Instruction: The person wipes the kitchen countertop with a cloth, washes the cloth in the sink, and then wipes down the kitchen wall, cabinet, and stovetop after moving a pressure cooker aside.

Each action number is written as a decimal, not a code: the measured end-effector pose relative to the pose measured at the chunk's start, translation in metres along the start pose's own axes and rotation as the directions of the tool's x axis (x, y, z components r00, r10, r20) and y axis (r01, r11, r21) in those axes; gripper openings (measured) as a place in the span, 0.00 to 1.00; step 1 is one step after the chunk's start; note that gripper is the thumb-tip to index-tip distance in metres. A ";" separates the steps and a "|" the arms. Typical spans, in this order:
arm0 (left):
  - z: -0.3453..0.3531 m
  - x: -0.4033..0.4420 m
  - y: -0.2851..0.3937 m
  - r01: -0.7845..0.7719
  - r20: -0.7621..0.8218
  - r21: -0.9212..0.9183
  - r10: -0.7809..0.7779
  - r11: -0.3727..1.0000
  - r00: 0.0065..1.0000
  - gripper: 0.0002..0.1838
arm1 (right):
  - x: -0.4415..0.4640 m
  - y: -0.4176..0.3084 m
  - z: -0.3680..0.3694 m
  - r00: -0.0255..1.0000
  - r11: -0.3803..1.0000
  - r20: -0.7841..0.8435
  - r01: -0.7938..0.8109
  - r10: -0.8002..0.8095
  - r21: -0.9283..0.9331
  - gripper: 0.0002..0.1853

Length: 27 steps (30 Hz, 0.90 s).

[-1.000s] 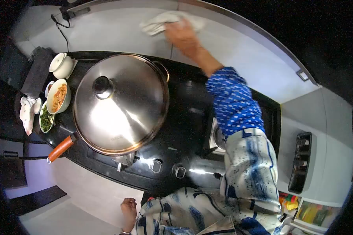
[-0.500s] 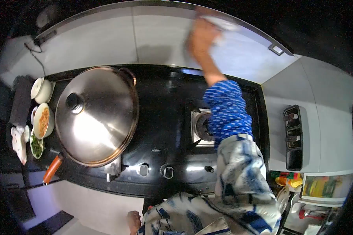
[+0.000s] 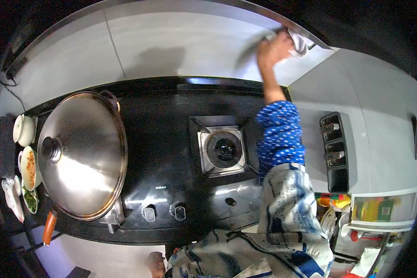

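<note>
My right hand (image 3: 274, 50) presses a white cloth (image 3: 299, 44) against the pale wall behind the stove, high up near the right corner. The fingers are closed around part of the cloth and look slightly blurred. A blue dotted sleeve and a patterned over-sleeve cover that arm. My left hand (image 3: 156, 265) hangs low at the bottom edge, beside my patterned clothing and in front of the counter. It is dark and partly cut off, so its fingers cannot be made out. Beneath my right arm lies the open gas burner (image 3: 223, 150).
A large lidded wok (image 3: 85, 157) with a wooden handle covers the left side of the black stove (image 3: 157, 139). Bowls of food (image 3: 30, 169) and a white lidded pot (image 3: 24, 130) stand further left. A black holder (image 3: 338, 173) hangs on the right wall above a rack (image 3: 384, 227).
My right hand has moved right along the wall with the cloth, towards the corner. The view has shifted right, and the burner now shows fully. My left hand stays low.
</note>
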<state>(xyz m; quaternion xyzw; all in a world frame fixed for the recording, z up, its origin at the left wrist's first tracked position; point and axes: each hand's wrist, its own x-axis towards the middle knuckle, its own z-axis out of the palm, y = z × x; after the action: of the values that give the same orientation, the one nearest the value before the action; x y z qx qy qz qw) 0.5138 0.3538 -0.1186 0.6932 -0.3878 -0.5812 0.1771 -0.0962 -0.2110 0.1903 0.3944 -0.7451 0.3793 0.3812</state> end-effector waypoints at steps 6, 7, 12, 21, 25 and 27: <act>-0.006 0.008 0.034 -0.073 0.081 -0.296 0.101 0.952 0.992 0.29 | -0.030 -0.084 -0.014 0.877 0.849 -0.064 0.478 -0.476 0.228 0.29; -0.009 0.010 0.023 -0.071 0.088 -0.284 0.100 0.956 0.991 0.29 | -0.027 -0.064 -0.015 0.852 0.831 -0.044 0.519 -0.522 0.200 0.30; 0.020 0.008 0.084 -0.229 0.002 0.058 0.230 0.972 0.973 0.10 | -0.024 0.068 -0.001 0.991 0.990 -0.046 0.128 -0.125 0.058 0.35; 0.004 0.009 0.098 -0.336 0.149 0.551 0.306 0.764 0.940 0.08 | -0.027 0.049 -0.007 0.976 0.962 0.026 0.209 -0.217 0.176 0.36; 0.005 0.015 0.072 -0.079 -0.007 -0.104 0.079 0.991 0.997 0.05 | -0.003 0.146 0.013 0.988 0.988 0.014 -0.156 0.156 0.007 0.34; 0.007 0.006 0.089 -0.090 0.064 -0.077 0.095 0.993 0.993 0.07 | 0.012 0.175 0.006 0.915 0.914 0.087 -0.399 0.393 0.071 0.30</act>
<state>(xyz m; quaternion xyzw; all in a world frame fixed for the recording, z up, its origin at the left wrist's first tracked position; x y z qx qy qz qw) 0.4777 0.2938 -0.0623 0.6474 -0.4033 -0.6095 0.2162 -0.2561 -0.1498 0.1512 0.2648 -0.8053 0.4667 0.2523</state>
